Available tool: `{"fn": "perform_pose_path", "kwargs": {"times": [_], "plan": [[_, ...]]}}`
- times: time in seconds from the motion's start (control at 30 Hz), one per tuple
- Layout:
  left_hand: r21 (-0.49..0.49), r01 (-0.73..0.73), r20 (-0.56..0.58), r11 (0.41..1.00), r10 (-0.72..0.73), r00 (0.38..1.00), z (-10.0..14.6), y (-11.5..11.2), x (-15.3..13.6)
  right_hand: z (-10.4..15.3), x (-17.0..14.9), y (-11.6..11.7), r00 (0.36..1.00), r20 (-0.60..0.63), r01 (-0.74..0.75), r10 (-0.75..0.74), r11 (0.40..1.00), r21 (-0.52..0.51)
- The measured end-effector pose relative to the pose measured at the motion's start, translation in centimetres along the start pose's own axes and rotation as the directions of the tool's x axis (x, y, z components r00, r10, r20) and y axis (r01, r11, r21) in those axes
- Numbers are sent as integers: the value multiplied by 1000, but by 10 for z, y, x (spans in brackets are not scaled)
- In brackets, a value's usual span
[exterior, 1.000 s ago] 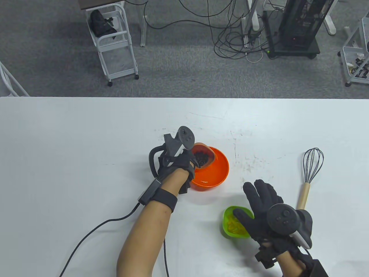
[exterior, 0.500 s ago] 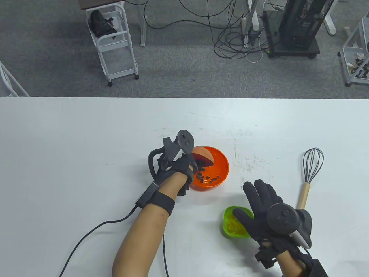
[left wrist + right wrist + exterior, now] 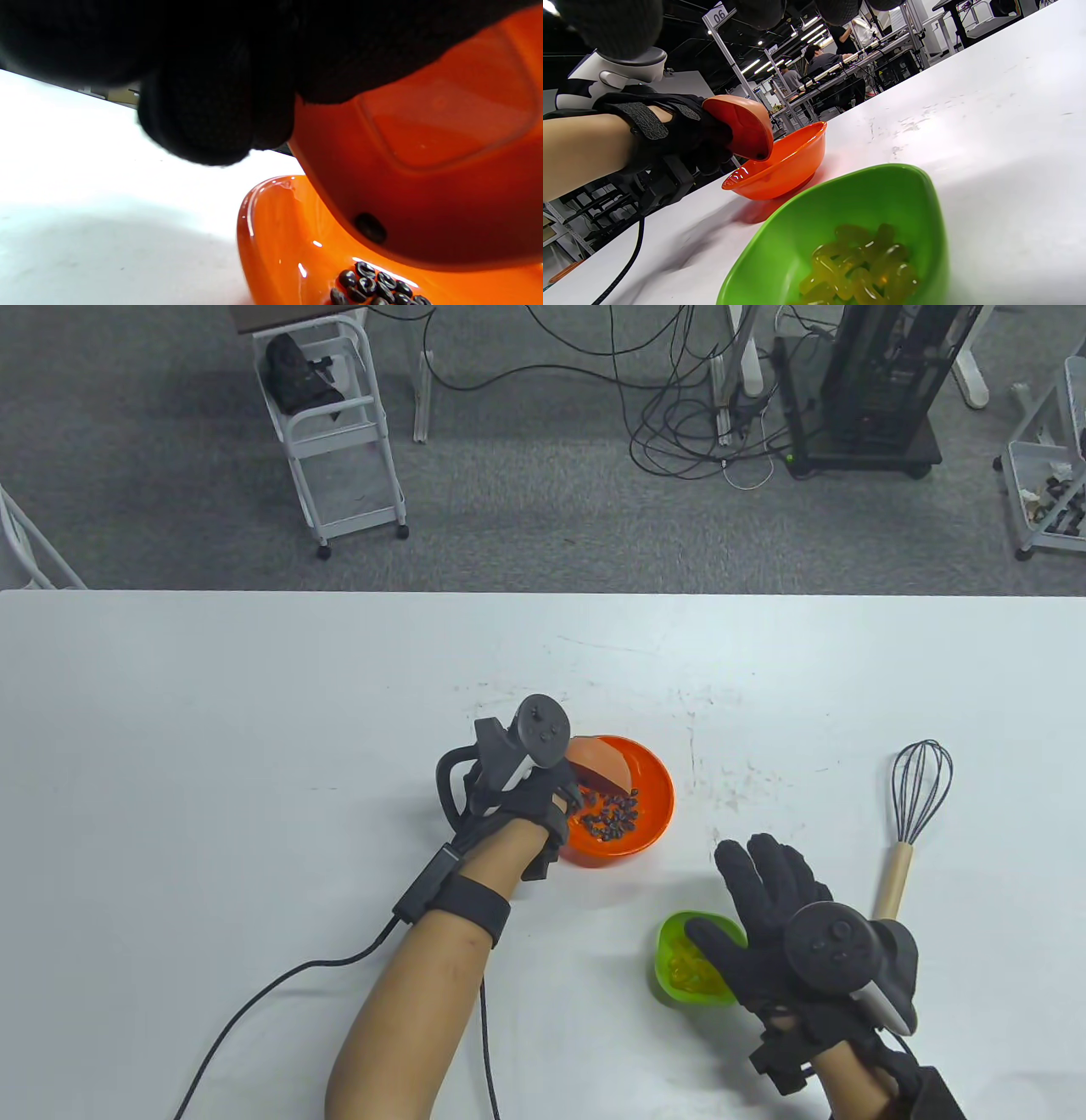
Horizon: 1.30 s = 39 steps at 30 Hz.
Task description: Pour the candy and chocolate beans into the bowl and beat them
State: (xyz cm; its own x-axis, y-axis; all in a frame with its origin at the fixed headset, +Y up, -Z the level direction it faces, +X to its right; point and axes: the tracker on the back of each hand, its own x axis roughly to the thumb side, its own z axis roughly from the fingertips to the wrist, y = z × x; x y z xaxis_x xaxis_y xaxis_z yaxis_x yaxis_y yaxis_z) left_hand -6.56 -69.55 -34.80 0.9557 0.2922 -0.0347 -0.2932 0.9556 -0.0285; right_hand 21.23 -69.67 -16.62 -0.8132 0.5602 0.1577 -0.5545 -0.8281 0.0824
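over the table, the left hand [image 3: 530, 806] grips a small orange cup [image 3: 598, 763] tipped above the orange bowl [image 3: 653, 823]; chocolate beans [image 3: 612, 817] lie inside. at the left wrist, one bean clings inside. at the right wrist, the right hand [image 3: 768, 916], fingers spread, hovers over the green candy cup [image 3: 882, 199], likely poured next.

Beans [image 3: 612, 817] in the bowl [image 3: 657, 814] — whisk [image 3: 909, 814] well right.
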Motion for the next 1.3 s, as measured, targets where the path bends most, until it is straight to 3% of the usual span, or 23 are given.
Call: {"fn": "perform_pose_path", "kwargs": {"times": [0.37,0.67,0.77,1.3], "plan": [[24,-19,21,1000,18,1000,2,-1,0,0,0,0,1000,-1,1,-1,1000,5],[-45,-20,-10,999,20,1000,0,10,-10,0,0,1,1000,-1,2,-2,1000,13],[-91,-2,-41,996,-1,999,-1,14,-17,0,0,1,1000,0,3,-3,1000,15],[-54,-88,-169,995,77,983,5,27,-79,-1,1,2,1000,-1,3,-3,1000,26]]}}
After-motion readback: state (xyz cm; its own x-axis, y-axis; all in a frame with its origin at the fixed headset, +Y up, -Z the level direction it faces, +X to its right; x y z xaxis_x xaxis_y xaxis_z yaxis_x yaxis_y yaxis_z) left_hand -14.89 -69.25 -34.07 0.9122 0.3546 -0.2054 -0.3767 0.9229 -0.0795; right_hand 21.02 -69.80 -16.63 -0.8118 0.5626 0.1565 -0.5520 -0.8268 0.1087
